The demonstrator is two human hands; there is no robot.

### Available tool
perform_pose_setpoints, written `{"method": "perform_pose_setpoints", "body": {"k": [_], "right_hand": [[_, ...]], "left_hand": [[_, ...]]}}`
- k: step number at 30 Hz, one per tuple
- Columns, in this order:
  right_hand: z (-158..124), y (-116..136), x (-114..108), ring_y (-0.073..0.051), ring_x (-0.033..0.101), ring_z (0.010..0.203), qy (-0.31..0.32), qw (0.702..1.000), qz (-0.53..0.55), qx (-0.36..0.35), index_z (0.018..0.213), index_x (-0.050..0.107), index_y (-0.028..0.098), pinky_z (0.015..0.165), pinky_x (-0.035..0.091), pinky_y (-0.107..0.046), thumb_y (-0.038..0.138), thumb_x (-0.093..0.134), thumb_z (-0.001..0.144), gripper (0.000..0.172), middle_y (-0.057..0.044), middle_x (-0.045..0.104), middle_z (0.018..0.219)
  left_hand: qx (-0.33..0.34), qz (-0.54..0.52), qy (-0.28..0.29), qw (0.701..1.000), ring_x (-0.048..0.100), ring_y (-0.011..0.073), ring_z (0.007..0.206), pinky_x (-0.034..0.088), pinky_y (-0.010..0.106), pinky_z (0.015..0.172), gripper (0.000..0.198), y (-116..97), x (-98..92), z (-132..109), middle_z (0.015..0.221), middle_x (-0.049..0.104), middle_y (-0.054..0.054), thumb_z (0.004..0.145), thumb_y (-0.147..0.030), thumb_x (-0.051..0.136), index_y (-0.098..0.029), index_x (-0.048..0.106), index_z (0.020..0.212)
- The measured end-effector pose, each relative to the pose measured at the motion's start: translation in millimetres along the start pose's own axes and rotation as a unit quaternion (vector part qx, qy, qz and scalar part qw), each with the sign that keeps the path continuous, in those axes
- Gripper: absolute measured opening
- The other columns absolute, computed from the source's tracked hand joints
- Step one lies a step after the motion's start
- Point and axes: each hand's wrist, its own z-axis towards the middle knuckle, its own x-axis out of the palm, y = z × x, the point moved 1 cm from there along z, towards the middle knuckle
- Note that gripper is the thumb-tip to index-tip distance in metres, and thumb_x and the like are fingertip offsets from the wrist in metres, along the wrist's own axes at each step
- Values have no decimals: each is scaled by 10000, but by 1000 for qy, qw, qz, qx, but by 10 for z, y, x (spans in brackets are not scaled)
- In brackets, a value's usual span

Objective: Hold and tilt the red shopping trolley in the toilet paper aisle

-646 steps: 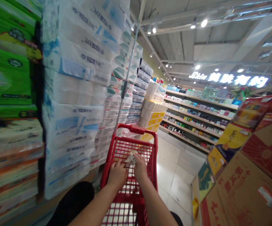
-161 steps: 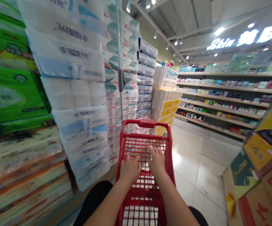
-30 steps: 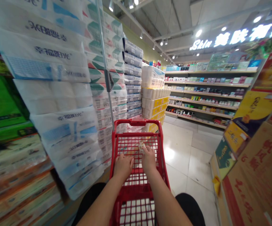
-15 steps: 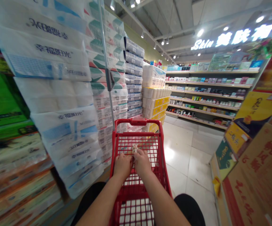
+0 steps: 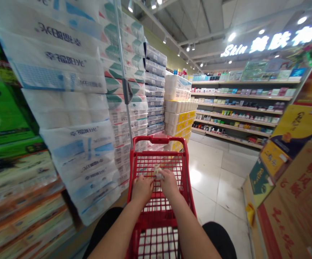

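Observation:
In front of me is a red shopping basket trolley (image 5: 186,172) with grid sides. Over its upper grid, my right hand (image 5: 170,182) pinches a small crumpled whitish piece (image 5: 157,169), perhaps paper or a wrapper; its kind is unclear. Just to the left, my left hand (image 5: 142,189) is closed with its fingers bent, a small gap from the right hand. What it holds, if anything, is hidden. Through the basket grid, pale floor shows below the hands.
Stacked toilet roll packs (image 5: 72,108) rise close on the left, beside a metal pole (image 5: 121,54). Cardboard boxes (image 5: 301,194) stand on the right. Tiled floor (image 5: 212,169) runs between them to shelves of small products (image 5: 239,104) at the back.
My hands have moved slightly apart, the right one shifting right with the crumpled piece. The surroundings have slid a little to the right in view.

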Motion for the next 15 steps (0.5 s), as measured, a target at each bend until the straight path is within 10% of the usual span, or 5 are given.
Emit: {"method": "perform_pose_setpoints", "body": {"k": [15], "right_hand": [[-24,98,-10,-203,514,955,-2,996,-77,33,1062,684,209,823,415,-275,-17,499,750,427,-65,632,1048]], "left_hand": [[-1,-2,-4,1000,496,257,999,346,405,858,316,20,30,5,936,699,55,917,-290,396,-287,692,1030]]}}
